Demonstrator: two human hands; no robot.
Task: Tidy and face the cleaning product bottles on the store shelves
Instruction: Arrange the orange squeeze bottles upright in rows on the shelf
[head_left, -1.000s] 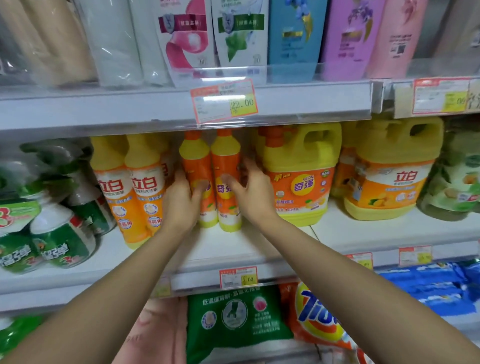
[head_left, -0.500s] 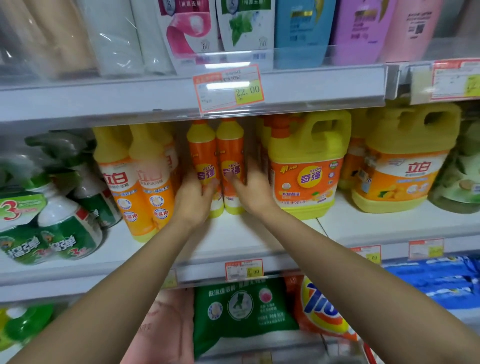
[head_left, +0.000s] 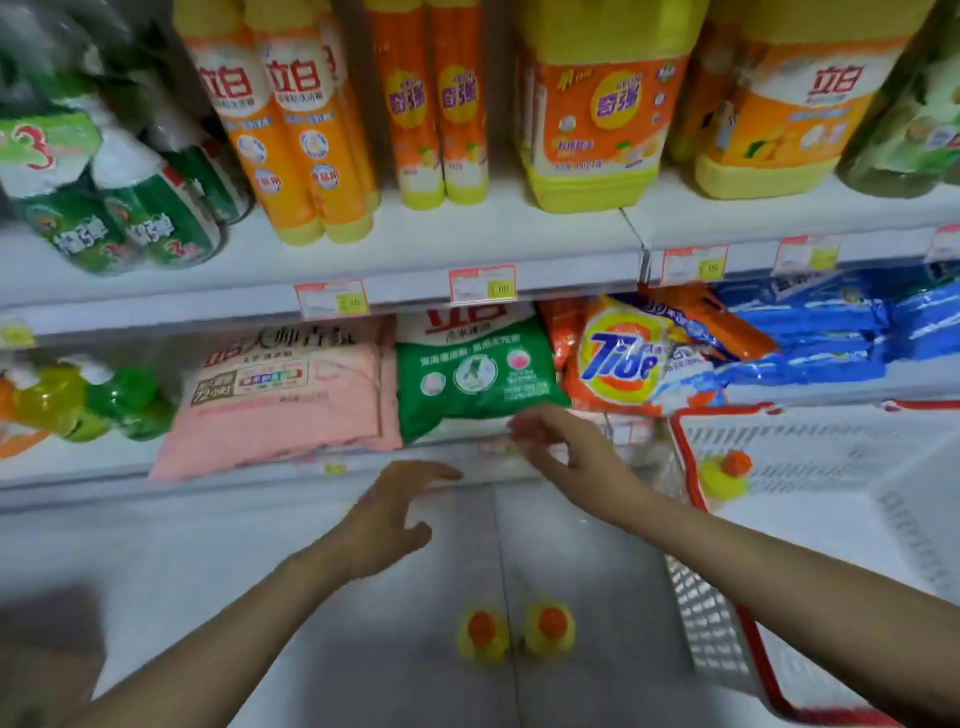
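Orange plastic, glossy and slim, makes up the 2 tall bottles (head_left: 410, 104) standing upright and touching on the white upper shelf (head_left: 467, 234), labels facing out. Just to their left stand 2 rounder yellow-orange bottles (head_left: 311, 135), and to their right a squat, boxy yellow jug (head_left: 597, 114) with an orange label. Green spray bottles (head_left: 130, 223) in clear crinkled wrap lean at the far left.

On the shelf below lie soft pouches: a matte pink bag (head_left: 291, 400), a green bag (head_left: 472, 374) and a shiny orange Tide bag (head_left: 618, 358).

Both forearms reach forward and low. The left hand (head_left: 395, 514) hangs in the air with fingers spread and gently curved, gripping nothing. The right hand (head_left: 561, 447) is in front of the lower shelf edge, near the green bag's bottom corner, fingers loose and blurred, also holding nothing; contact with the bag cannot be told.

Between the forearms, 2 yellow bottles with orange caps (head_left: 483, 631) stand seen from above. At the right sits a white mesh basket (head_left: 706, 623) with a red rim.
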